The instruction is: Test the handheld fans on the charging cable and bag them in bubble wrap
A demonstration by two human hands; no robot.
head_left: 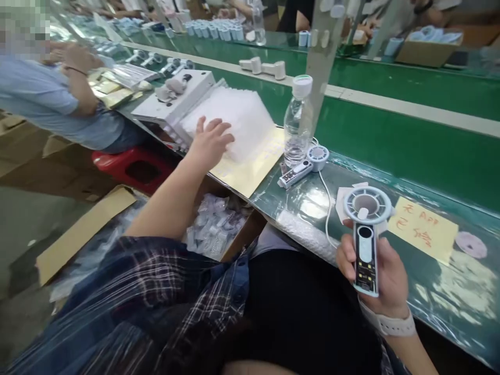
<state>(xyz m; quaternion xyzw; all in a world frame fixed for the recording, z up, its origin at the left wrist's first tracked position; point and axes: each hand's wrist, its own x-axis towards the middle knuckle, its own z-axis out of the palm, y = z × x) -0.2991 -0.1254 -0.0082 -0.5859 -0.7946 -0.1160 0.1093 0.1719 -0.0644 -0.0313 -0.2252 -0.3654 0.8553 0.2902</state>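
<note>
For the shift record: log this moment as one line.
left hand: flat on white bag stack | right hand: grip shut on handheld fan | near: water bottle, second fan, yellow note

2 hands belong to the wearer: the left hand (211, 143) and the right hand (385, 276). 2 small handheld fans are close by, 1 fan (366, 237) in the right hand and 1 second fan (302, 166) lying on the bench. There is 1 water bottle (299, 122), 1 stack of white bags (230, 117), 1 yellow note (425, 229), 1 red stool (135, 166) and 1 co-worker (54, 99) at the left. The fans farther up the line are too small to count.
</note>
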